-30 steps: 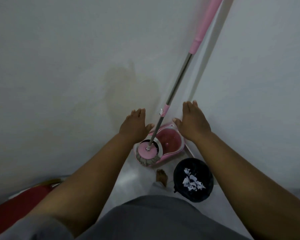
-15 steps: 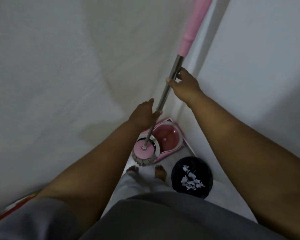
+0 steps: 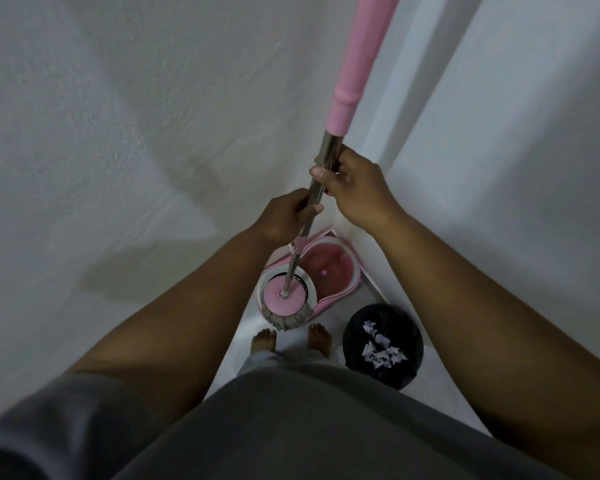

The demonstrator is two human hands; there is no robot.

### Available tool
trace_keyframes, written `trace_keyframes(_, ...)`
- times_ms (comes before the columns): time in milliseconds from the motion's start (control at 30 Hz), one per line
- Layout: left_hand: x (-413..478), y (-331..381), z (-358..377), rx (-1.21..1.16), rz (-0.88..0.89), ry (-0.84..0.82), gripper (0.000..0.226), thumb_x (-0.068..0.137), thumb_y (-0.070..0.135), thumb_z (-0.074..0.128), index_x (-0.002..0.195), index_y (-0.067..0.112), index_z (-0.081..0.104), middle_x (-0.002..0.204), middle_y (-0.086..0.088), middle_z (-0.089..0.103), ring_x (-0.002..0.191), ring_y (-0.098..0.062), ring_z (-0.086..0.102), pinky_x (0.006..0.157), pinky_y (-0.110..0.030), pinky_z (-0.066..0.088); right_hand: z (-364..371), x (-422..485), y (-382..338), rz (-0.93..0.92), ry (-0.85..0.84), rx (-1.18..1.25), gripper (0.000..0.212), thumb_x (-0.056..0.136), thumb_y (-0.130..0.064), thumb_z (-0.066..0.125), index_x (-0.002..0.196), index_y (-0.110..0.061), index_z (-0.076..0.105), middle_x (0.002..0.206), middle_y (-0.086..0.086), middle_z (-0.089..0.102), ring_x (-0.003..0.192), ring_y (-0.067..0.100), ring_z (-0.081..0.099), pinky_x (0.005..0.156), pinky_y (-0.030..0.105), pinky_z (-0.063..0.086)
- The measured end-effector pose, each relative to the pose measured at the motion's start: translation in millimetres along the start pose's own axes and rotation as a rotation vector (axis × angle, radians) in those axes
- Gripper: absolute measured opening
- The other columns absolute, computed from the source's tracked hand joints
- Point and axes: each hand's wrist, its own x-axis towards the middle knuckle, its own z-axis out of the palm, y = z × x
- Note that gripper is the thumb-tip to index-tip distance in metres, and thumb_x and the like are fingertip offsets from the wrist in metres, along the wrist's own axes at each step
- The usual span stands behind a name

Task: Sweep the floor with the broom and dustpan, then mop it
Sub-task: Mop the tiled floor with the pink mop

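A spin mop stands upright in the corner, its pink grip (image 3: 355,64) above a steel shaft. My right hand (image 3: 355,188) grips the shaft just below the pink grip. Lower down, my left hand (image 3: 286,216) grips the same shaft. The round pink mop head (image 3: 284,303) with grey strands sits in the spinner basket of the pink mop bucket (image 3: 329,271) on the floor. No broom or dustpan is in view.
White walls meet in a corner right behind the bucket. A black bin (image 3: 383,344) holding torn paper scraps stands to the right of my bare feet (image 3: 291,341). Only a narrow strip of pale floor shows between the walls.
Both hands, spread near the bucket a second ago, have risen and closed round the mop shaft. The right hand has taken a firmer hold below the pink grip.
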Motion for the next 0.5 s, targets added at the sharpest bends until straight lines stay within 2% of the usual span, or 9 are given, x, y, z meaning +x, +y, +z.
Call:
trace_keyframes(133,-13.1,1.4,-14.7,-0.085,0.059,0.025,0.017,0.100,0.037,0.054,0.097,0.021,0.057,0.087,-0.001,0.061,0.083,-0.021,0.057,0.072,-0.027,0.045,5.6,-7.1,-21.5,-0.021,0.041,0.035,0.024,0.093,-0.033,0.063,0.111,-0.017,0.063,0.101,0.000,0.070,0.095,0.017,0.068,0.088,0.043,0.056)
trace_keyframes(267,-21.7,10.0,-31.6,-0.158,0.096,0.007,0.028,0.100,0.037,0.054,0.106,0.010,0.061,0.101,-0.015,0.065,0.093,-0.028,0.060,0.085,-0.038,0.050,7.1,-13.0,-48.2,-0.049,0.093,0.013,0.024,0.093,-0.035,0.062,0.109,-0.017,0.063,0.098,0.002,0.071,0.092,0.019,0.069,0.083,0.044,0.058)
trace_keyframes(367,-30.4,16.8,-41.2,-0.171,0.141,-0.015,0.029,0.100,0.037,0.055,0.103,0.008,0.060,0.102,-0.020,0.064,0.087,-0.026,0.059,0.087,-0.044,0.051,4.1,-23.3,-63.2,-0.059,0.117,0.007,0.023,0.094,-0.035,0.060,0.109,-0.017,0.063,0.099,0.002,0.072,0.093,0.018,0.069,0.083,0.044,0.058)
trace_keyframes(500,-42.7,16.4,-53.9,-0.227,0.202,-0.054,0.012,0.095,0.034,0.063,0.097,0.023,0.064,0.096,-0.002,0.068,0.094,-0.020,0.065,0.088,-0.038,0.053,1.2,-42.1,-82.9,-0.083,0.110,0.016,0.020,0.095,-0.030,0.060,0.110,-0.017,0.064,0.100,-0.003,0.073,0.095,0.011,0.070,0.085,0.042,0.058)
